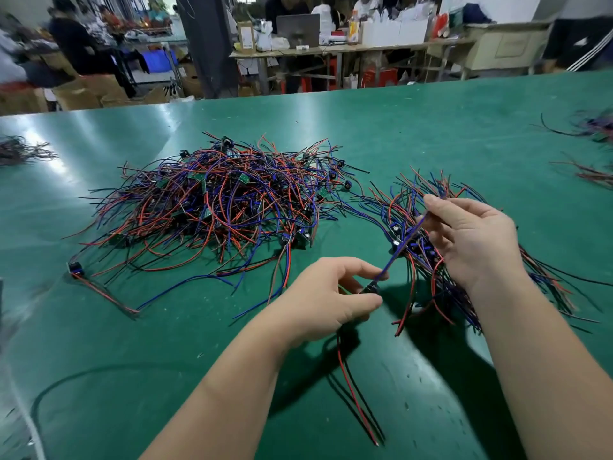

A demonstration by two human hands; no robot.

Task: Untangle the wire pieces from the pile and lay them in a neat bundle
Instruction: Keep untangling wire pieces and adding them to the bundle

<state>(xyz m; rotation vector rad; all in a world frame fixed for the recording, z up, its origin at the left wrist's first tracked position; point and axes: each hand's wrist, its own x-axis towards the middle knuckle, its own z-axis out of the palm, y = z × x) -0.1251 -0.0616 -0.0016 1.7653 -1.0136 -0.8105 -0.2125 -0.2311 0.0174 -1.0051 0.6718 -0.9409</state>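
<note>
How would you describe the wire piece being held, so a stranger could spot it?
On the green table, look right of the big tangled pile, before the smaller bundle. This wire piece alone is held up, its blue lead stretched between the left hand and right hand.

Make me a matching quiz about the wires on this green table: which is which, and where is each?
Things:
1. tangled pile
2. sorted bundle
3. blue wire
4. red and black wires

Places:
A. stretched between the left hand and the right hand
B. trailing from the left hand toward the near table edge
C. middle of the table, no hand on it
D. right of the pile, beside the right hand

Pairs: 1-C, 2-D, 3-A, 4-B
</note>
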